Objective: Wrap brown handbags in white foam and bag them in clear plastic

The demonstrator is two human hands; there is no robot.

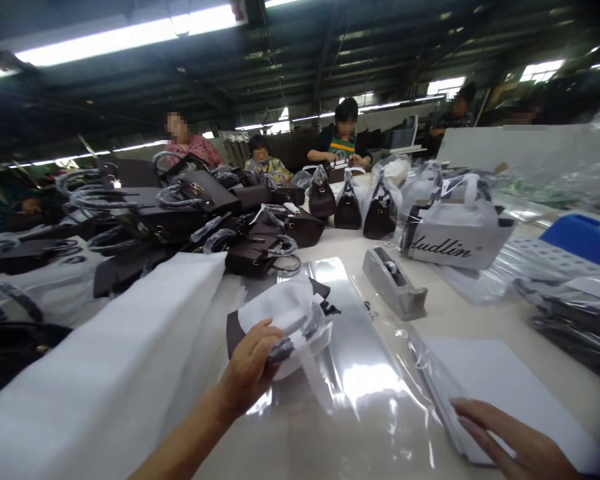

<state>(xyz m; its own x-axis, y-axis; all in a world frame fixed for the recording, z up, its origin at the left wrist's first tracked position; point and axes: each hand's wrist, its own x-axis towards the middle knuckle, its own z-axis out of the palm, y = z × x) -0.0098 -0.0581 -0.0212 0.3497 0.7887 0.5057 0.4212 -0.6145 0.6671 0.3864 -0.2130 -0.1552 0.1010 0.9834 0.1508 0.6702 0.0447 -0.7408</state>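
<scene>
My left hand grips a small dark handbag that is wrapped in white tissue paper, its fingers curled over the wrapped handle. The bag lies on a clear plastic bag spread flat on the table. My right hand rests with fingers stretched out on a stack of white paper sheets at the lower right, holding nothing.
A grey tape dispenser stands past the plastic. A long roll of white foam sheet fills the left. Many dark handbags are piled behind it, several bagged ones stand upright. A white "dudlin" bag sits right. Several people sit at the far side.
</scene>
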